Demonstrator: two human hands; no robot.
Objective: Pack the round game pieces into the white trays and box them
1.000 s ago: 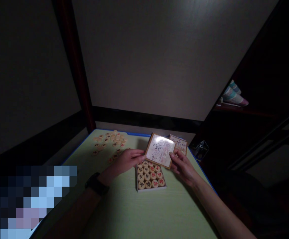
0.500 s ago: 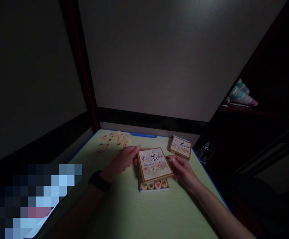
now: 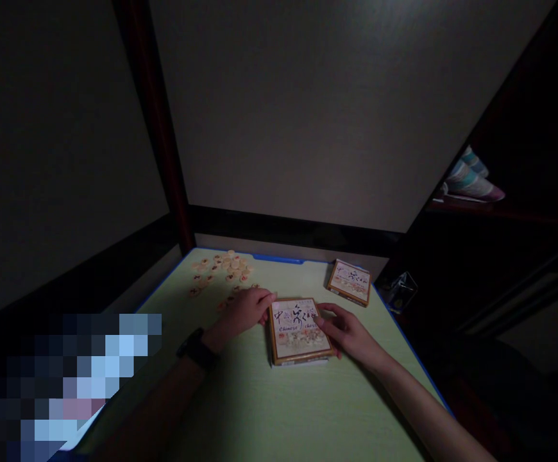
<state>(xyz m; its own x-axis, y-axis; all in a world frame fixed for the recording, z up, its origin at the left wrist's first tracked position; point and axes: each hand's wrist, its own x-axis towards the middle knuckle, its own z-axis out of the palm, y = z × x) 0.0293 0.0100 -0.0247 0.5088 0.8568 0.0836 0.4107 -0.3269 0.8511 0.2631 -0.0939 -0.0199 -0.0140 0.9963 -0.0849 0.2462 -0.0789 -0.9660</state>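
A Chinese chess box [image 3: 295, 343] with a printed lid and a brown border lies flat on the green table, its lid covering nearly all of the tray. A thin white strip of the tray shows along the near edge. My left hand [image 3: 247, 308], with a dark watch at the wrist, is closed against the box's upper left corner; its fingertips are partly hidden. From the right side my right hand [image 3: 351, 330] grips the box, thumb on the lid and fingers down along the edge. Round wooden chess pieces [image 3: 231, 263] with red and black characters lie loose beyond my left hand.
A second Chinese chess box [image 3: 350, 282] lies at the table's far right corner. The table [image 3: 279, 410] has a blue rim and meets a wall panel [image 3: 283, 128]. A blurred bright patch [image 3: 101, 378] is at lower left. Striped cloth [image 3: 474, 176] lies on a shelf.
The lid has come down over the tray, hiding the row of pieces that showed at its near edge. My right thumb has moved onto the lid; my left hand shifted slightly nearer.
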